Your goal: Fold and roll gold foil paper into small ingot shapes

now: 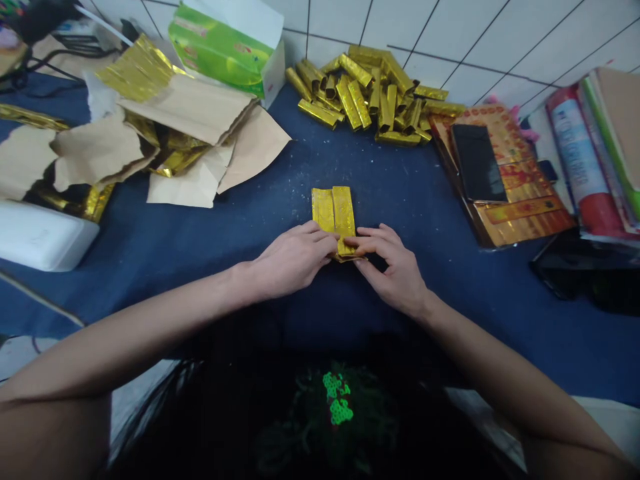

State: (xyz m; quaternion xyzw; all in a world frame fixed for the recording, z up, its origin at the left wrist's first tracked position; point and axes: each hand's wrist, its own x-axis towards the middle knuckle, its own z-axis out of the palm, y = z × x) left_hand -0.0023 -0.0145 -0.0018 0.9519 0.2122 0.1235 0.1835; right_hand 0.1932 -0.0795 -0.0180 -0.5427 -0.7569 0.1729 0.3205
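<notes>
A folded sheet of gold foil paper (pixel 343 208) lies on the dark blue tabletop in front of me, with a crease running down its middle. My left hand (pixel 300 257) is closed at its lower left edge, fingers bent over the paper. At the lower right corner my right hand (pixel 390 263) has thumb and index finger closing on the edge, the other fingers loosely curled above. Brownish backing shows along the near edge. My fingers partly hide the lower part of the sheet.
Several rolled gold foil pieces (pixel 370 93) are heaped against the tiled wall. Torn brown paper (pixel 190 110) and a green tissue box (pixel 220 50) are at the back left, a white device (pixel 47 235) nearer. A phone (pixel 479 163) rests on a red-gold packet (pixel 525 213) at right.
</notes>
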